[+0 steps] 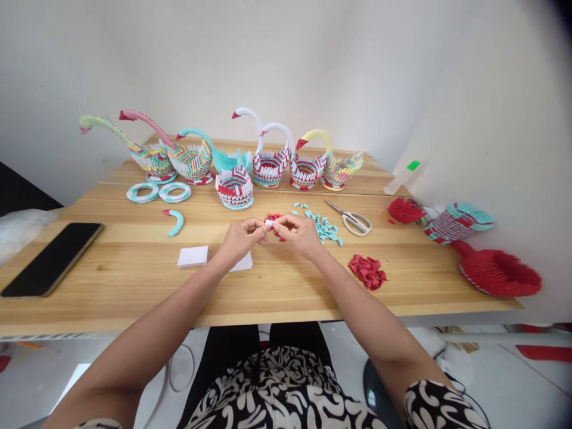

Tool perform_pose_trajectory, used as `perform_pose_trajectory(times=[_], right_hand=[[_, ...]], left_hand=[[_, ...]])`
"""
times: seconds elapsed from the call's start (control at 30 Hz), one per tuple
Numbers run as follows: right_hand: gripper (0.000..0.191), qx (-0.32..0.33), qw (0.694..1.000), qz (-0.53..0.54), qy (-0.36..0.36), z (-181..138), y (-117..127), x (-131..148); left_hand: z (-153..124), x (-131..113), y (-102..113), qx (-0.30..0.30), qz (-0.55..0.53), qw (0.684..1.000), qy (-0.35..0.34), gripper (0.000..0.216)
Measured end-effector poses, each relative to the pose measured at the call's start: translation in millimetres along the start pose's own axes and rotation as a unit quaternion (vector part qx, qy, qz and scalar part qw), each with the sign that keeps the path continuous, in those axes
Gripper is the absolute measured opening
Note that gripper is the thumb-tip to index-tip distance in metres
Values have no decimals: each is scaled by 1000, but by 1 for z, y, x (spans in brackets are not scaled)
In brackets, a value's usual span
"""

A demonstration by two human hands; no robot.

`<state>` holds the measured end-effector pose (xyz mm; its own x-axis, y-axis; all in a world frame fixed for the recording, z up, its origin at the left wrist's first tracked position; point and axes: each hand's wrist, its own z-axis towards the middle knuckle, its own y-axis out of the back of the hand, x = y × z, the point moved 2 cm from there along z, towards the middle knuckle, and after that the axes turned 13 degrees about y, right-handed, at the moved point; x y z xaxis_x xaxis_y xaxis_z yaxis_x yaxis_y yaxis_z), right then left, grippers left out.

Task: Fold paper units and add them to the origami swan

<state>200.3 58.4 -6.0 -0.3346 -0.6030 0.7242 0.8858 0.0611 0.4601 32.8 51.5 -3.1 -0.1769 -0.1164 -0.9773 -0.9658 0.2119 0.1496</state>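
Between the fingertips of both hands is a small folded piece of white paper (269,223), held above the middle of the table. My left hand (245,237) pinches its left side, and my right hand (298,233) pinches the right. White paper sheets (243,262) lie partly under my left wrist, and a stack of white paper slips (193,256) is to its left. Just behind the fingers are red folded paper pieces (279,235), partly hidden. Turquoise folded paper triangles (325,227) are scattered beyond my right hand. A pile of red paper triangles (367,271) lies right of my right forearm.
Paper swans stand along the back, among them a turquoise one (227,159). Scissors (353,221) lie right of centre. Two paper rings (175,192), a curved turquoise neck (176,223) and a phone (52,259) are left. A red paper swan body (500,271) lies at the right edge.
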Motion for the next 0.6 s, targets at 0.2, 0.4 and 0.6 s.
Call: perform_pose_trajectory(times=[0.2,0.4,0.6], right_hand=[[20,-19,974,-161,156,-1,-3,10],[23,-3,935,-246,256,-6,-8,8],[28,4,905,-311,289,-6,-12,8]], left_hand=[[4,6,0,-8,-22,1000,3,26],[5,6,1,1,-88,996,11,17],[6,7,4,28,-115,993,-2,23]])
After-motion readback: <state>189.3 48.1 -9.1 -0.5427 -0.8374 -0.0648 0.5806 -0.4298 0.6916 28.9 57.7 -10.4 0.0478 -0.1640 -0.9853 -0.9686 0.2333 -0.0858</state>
